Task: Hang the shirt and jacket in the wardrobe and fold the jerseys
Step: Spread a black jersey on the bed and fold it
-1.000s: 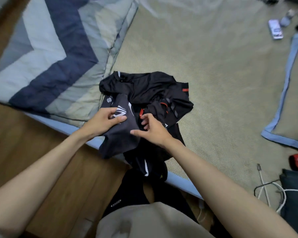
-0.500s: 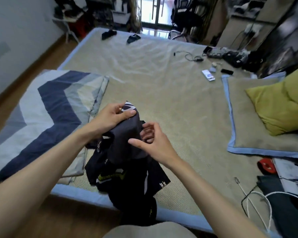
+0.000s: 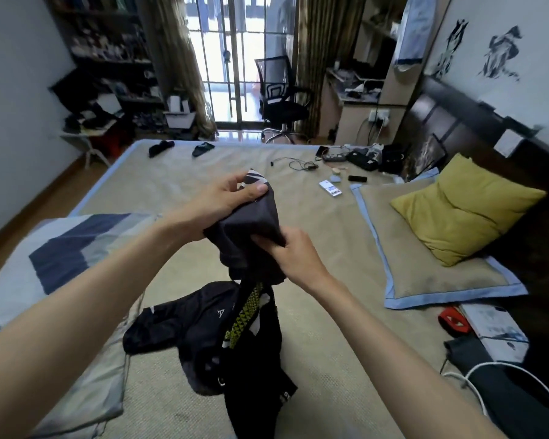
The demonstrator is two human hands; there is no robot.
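Observation:
A dark jersey with a white striped logo and a yellow patterned band hangs in the air above the bed. My left hand pinches its top edge by the logo. My right hand grips the cloth a little lower and to the right. The jersey's lower part drapes down onto a second black garment that lies crumpled on the woven bed mat.
A blue and grey chevron quilt lies at the left. A yellow pillow sits on a blue-edged cushion at the right. Cables, a remote and small items lie at the far side of the bed. A white cable and dark clothes are at the lower right.
Both hands have lifted the jersey up off the pile. The view has tilted up from the bed edge to the whole room, and my right hand has closed on the cloth.

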